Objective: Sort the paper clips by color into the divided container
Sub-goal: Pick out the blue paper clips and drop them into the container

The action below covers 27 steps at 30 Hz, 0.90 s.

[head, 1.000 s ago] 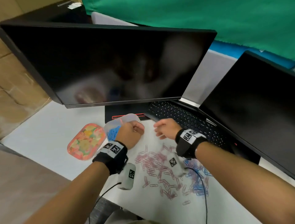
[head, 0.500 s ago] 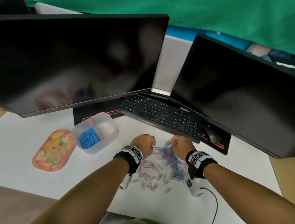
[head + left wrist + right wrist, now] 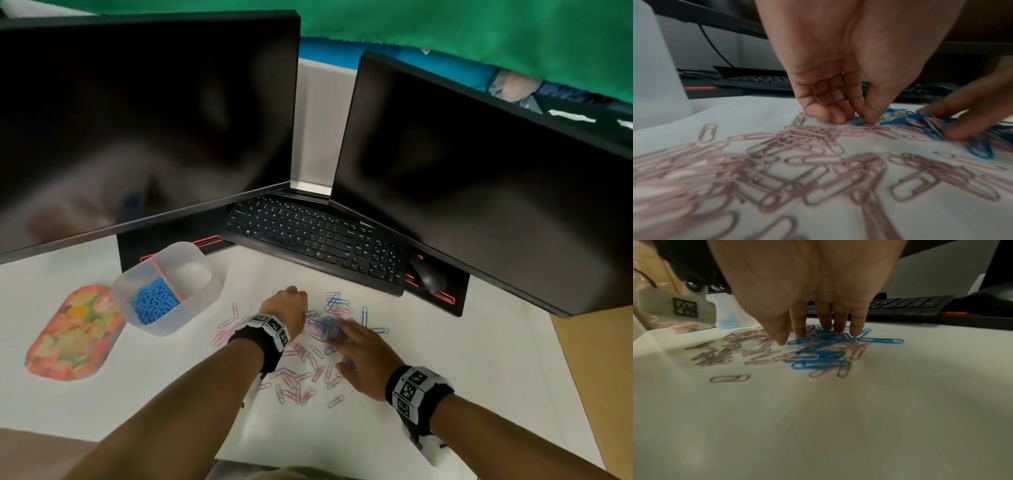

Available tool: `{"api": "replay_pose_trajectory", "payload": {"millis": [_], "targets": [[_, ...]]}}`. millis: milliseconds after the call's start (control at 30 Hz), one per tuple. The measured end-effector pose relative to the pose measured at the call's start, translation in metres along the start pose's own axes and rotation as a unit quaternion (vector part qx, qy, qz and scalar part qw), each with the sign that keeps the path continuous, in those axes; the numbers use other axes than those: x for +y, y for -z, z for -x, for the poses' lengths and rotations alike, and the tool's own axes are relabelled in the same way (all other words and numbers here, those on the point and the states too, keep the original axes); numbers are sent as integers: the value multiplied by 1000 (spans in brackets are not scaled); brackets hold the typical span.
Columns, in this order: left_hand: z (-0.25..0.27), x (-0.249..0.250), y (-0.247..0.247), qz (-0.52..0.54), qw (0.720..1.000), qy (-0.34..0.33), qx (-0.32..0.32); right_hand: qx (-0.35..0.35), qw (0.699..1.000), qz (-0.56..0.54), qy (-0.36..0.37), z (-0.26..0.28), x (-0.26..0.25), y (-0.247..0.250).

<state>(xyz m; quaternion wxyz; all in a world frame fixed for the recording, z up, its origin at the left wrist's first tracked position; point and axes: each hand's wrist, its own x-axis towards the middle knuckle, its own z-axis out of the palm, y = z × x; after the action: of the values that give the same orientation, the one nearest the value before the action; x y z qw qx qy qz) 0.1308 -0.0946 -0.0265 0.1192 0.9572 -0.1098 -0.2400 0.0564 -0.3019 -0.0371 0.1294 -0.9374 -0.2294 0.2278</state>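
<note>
A clear divided container (image 3: 209, 291) stands at the left; its left compartment holds blue paper clips (image 3: 154, 303), and the right one looks bare. Pink paper clips (image 3: 298, 377) lie scattered on the white table, with a blue clip pile (image 3: 327, 325) beyond them. My left hand (image 3: 298, 303) is curled at the pile's left edge. In the left wrist view its thumb and fingers (image 3: 869, 116) pinch a blue paper clip (image 3: 857, 121) lying on the table. My right hand (image 3: 342, 337) lies flat, its straight fingertips (image 3: 826, 326) pressing on the blue clips (image 3: 818, 356).
A black keyboard (image 3: 318, 240) and mouse (image 3: 428, 277) sit just behind the clips, under two dark monitors (image 3: 137, 120). A floral oval lid (image 3: 75, 335) lies left of the container. The white table ends at a tan edge (image 3: 599, 377) on the right.
My left hand left the container and came down onto the clip pile. My right hand drew back and flattened onto the blue clips. The head view swung to the right.
</note>
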Motion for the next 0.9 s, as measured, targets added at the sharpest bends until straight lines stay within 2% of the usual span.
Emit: {"api": "replay_pose_trajectory", "payload": {"millis": [167, 233, 300, 400, 467, 600, 733, 900], "targets": [[3, -13, -1, 87, 996, 36, -1, 29, 997, -43, 56, 9, 5, -3], [5, -17, -2, 125, 991, 53, 4, 69, 993, -81, 48, 9, 6, 4], [7, -19, -2, 173, 983, 62, 23, 117, 984, -126, -39, 4, 12, 14], [12, -22, -2, 274, 957, 77, 55, 177, 943, -192, -208, -11, 25, 32], [14, -22, -2, 325, 940, 90, 56, 159, 939, -179, -245, -22, 29, 39], [14, -20, -3, 417, 903, 90, 49, 103, 953, -122, -257, -41, 24, 43], [17, -18, 2, 529, 840, 119, 28, 89, 944, -160, -275, -48, 19, 43], [14, -6, 3, 581, 801, 147, 16, 78, 943, -217, -241, -47, 21, 45]]}}
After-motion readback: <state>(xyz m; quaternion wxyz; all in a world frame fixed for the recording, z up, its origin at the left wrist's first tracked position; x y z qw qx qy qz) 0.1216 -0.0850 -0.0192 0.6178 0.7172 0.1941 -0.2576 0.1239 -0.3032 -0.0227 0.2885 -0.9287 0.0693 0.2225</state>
